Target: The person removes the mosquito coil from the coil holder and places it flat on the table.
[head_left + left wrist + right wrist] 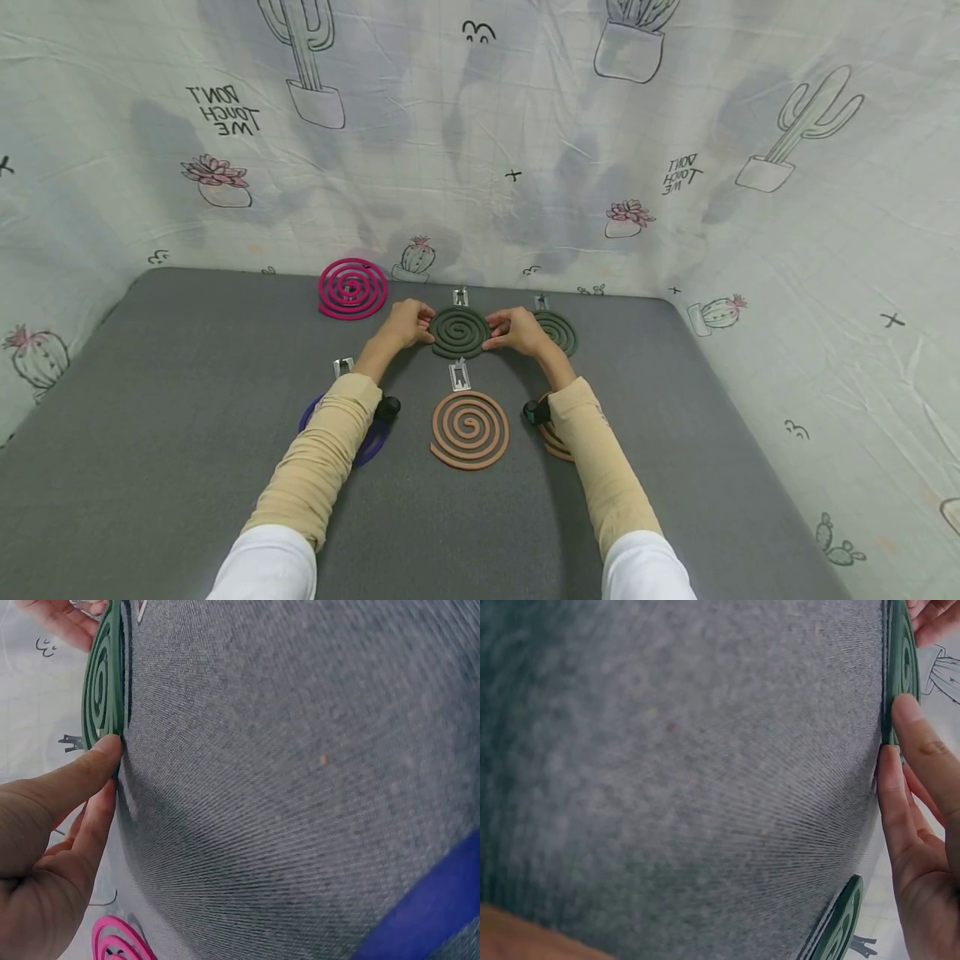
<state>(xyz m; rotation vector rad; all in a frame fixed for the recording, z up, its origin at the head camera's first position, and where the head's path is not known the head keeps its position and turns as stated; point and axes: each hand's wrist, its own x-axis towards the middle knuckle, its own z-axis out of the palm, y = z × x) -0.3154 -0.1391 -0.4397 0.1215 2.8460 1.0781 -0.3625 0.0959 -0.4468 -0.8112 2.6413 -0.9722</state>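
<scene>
A dark green mosquito coil (460, 332) lies between both hands, flat and close over the grey table. My left hand (408, 323) pinches its left edge, thumb (106, 750) on top and fingers below. From the other side my right hand (519, 331) pinches the right edge, its thumb (909, 711) over the rim. Just behind the coil shows a small metal coil stand (461, 296), and another stand (460, 375) lies in front. A second green coil (557, 332) sits right beside my right hand, partly covered by it.
A pink coil (352, 288) lies at the back left. Nearer are a brown coil (470, 430), a purple coil (372, 446) under the left forearm and another brown coil (557, 442) by the right forearm. More metal stands (342, 367) lie about. A printed curtain (480, 150) hangs behind.
</scene>
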